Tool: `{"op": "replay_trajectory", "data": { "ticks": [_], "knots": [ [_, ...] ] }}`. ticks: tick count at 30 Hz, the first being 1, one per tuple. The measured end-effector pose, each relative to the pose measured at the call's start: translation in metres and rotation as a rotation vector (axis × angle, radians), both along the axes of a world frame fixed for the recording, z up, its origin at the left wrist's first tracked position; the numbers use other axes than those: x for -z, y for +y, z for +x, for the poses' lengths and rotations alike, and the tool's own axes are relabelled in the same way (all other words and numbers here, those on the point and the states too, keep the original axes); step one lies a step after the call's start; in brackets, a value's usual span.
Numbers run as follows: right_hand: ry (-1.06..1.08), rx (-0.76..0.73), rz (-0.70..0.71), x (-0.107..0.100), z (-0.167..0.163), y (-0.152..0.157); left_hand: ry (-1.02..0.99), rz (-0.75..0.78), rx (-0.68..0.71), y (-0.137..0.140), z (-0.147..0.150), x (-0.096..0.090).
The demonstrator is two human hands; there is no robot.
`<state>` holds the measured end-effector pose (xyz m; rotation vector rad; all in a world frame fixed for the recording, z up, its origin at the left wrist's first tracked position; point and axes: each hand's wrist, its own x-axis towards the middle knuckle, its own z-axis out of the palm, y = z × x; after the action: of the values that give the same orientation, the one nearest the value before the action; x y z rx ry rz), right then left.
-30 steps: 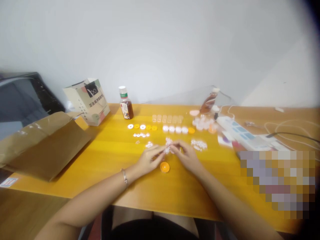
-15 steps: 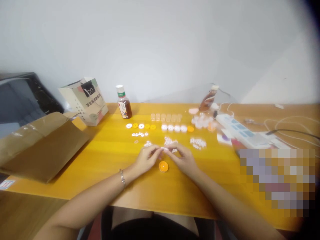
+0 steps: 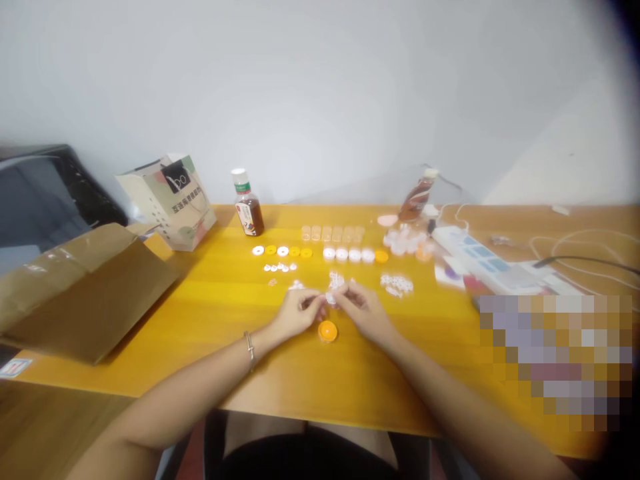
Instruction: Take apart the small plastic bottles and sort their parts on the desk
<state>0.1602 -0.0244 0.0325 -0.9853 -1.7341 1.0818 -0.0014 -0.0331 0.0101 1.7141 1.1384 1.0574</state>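
My left hand [image 3: 299,313] and my right hand [image 3: 367,312] meet over the middle of the table, fingers pinched together. Between their fingertips is a small white plastic piece [image 3: 331,298], partly covered and blurred. Just below them an orange round cap [image 3: 328,331] sits on the wood, apparently on a clear base. Small white pieces [image 3: 336,279] lie in a heap right behind my fingers. Another pile of white ring-like pieces [image 3: 397,285] is to the right, and a few white bits [image 3: 296,285] show past my left hand.
Rows of white and orange discs [image 3: 283,251] and clear little cups [image 3: 327,234] stand farther back. A juice bottle [image 3: 251,217], paper bag [image 3: 183,207] and cardboard box [image 3: 95,300] are left. A second bottle [image 3: 419,197] and a power strip [image 3: 483,257] are right.
My fingertips have drawn slightly apart, the right hand shifting a little right. More of the white piece shows between them. The orange cap stays put.
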Motion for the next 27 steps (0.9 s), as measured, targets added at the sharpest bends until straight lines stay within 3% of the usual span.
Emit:
{"op": "replay_trajectory", "data": {
  "ticks": [11,22,27],
  "knots": [
    [0.004,0.009,-0.079,-0.0006,0.0012,0.0021,-0.070,-0.117,0.048,0.0043,0.0000,0.0046],
    [0.119,-0.085,-0.160,-0.0043,0.0021,0.0010,-0.166,-0.100,0.097,0.0013,-0.0045,-0.0028],
    [0.148,-0.123,-0.206,-0.0014,0.0027,0.0021,-0.119,-0.067,0.135,0.0021,-0.0043,-0.0038]
  ]
}}
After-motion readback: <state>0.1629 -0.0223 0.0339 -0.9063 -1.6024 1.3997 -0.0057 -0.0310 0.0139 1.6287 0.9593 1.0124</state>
